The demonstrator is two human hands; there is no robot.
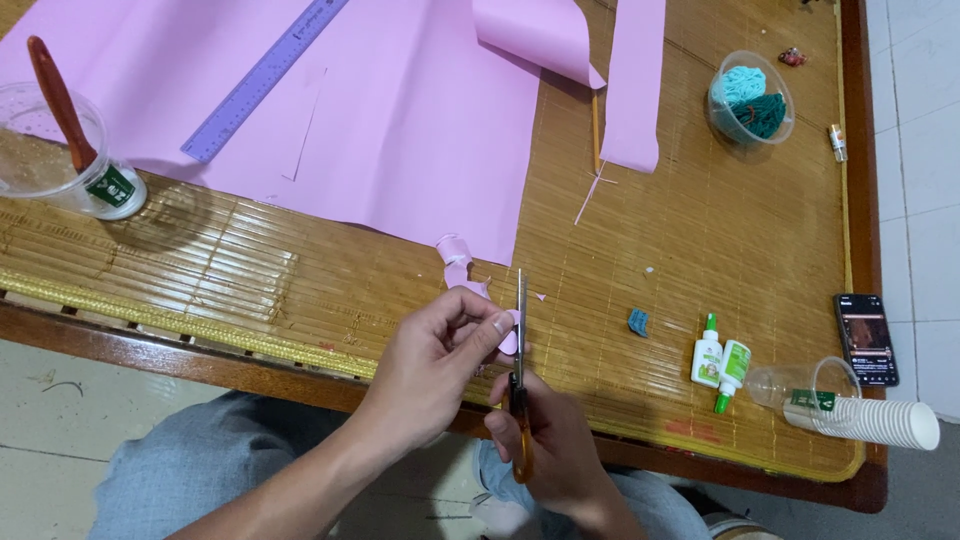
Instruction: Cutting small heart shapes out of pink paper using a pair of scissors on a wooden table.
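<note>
You held a small pink paper piece pinched between the thumb and fingers of your left hand, just above the near edge of the table. Your right hand was closed around the orange handles of the scissors, whose blades pointed straight away from you and stood against the right side of that paper piece. A curled pink paper scrap lay just beyond your left fingers, touching the near corner of the large pink paper sheet spread across the bamboo mat. On that sheet rested a purple ruler, set diagonally, and to its right lay a separate pink paper strip with a pencil beside it. At the far left stood a clear plastic cup with a brown-handled brush in it. To your right lay a small blue scrap, two white glue bottles with green caps, a tipped clear cup, a stack of white paper cups on its side, and a phone. Farther back sat a clear bowl of teal yarn
</note>
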